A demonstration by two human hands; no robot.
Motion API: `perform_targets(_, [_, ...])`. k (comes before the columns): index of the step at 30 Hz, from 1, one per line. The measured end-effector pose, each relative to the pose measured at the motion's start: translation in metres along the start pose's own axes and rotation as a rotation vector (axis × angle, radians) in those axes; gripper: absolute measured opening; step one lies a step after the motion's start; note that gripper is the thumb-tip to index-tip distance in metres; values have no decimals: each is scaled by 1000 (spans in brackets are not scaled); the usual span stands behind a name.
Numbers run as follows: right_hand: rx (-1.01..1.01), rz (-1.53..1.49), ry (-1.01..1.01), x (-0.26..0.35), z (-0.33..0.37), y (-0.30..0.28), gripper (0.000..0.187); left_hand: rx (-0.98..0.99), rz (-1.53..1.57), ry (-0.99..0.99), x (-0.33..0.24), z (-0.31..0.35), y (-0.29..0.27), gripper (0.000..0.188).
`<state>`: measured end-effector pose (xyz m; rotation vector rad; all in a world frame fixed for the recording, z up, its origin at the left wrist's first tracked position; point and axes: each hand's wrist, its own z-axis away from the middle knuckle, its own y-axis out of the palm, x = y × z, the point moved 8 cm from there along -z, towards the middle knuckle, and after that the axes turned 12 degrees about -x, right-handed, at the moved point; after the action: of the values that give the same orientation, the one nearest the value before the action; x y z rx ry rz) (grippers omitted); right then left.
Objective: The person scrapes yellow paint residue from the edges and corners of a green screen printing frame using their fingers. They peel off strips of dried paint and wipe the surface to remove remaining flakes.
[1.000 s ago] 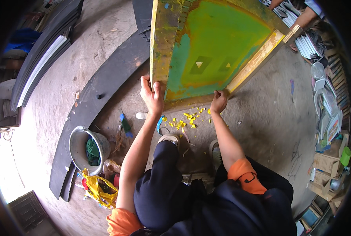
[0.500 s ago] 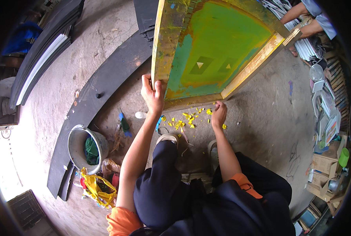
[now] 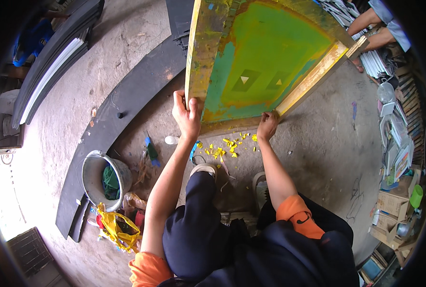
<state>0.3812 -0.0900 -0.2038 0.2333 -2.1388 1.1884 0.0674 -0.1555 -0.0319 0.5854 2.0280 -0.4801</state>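
Observation:
A wooden screen printing frame [image 3: 313, 79] with a green mesh [image 3: 270, 48] stands tilted in front of me. Two small pale triangles show in the mesh, and old paint stains the wood. My left hand [image 3: 188, 115] is closed around the frame's left side, thumb on the near face. At the lower edge, close to the right corner, my right hand [image 3: 267, 126] has its fingers curled together against the frame; whatever they pinch is hidden. Yellow scraps [image 3: 229, 146] lie scattered on the floor below the frame, between my hands.
A grey bucket [image 3: 92, 174] with dark green cloth stands at left, beside a yellow plastic bag [image 3: 115, 227]. Behind them runs a long black curved strip [image 3: 105, 122]. Another person's arms [image 3: 375, 31] reach in at upper right, above stacked boards. Cardboard boxes [image 3: 392, 203] sit at far right.
My right hand has moved up from just below the frame to its lower edge near the right corner. My left hand keeps its hold on the left side.

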Motion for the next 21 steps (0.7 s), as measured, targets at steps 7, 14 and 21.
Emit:
perform_targets(7, [-5, -43, -185, 12, 10, -7, 10, -3, 10, 2, 0, -4, 5, 50])
perform_targets(14, [-68, -186, -209, 27, 28, -41, 10, -11, -12, -34, 5, -5, 5, 45])
perform_targets(21, [483, 95, -440, 22, 96, -29, 10, -19, 21, -85, 10, -5, 7, 40])
